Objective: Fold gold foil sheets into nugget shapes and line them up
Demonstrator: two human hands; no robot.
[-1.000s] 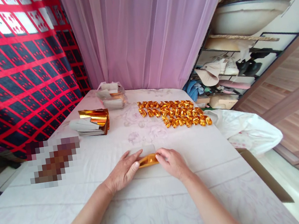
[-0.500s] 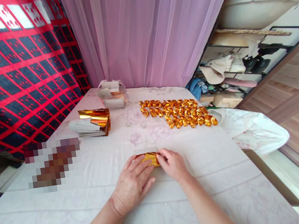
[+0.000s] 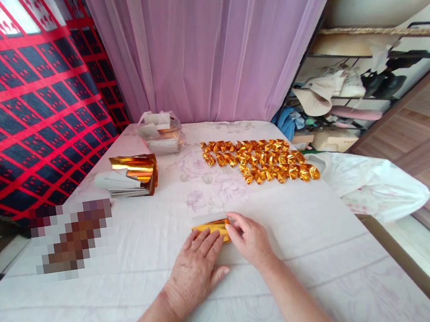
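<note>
No writing is legible. Near the table's (image 3: 99, 305) middle, the left hand (image 3: 196, 270) presses flat, fingers together, on a gold foil sheet (image 3: 211, 230) — the right hand (image 3: 250, 238) pinches its right end. A clear bag (image 3: 159, 132) (paper slips inside) sits at the far edge, beside folded gold pieces (image 3: 263, 160).

Free room: bare tablecloth (image 3: 137, 236) left of the left hand (image 3: 197, 270).
Obstacles: foil stack (image 3: 131, 175), folded pieces (image 3: 261, 160) beyond.
</note>
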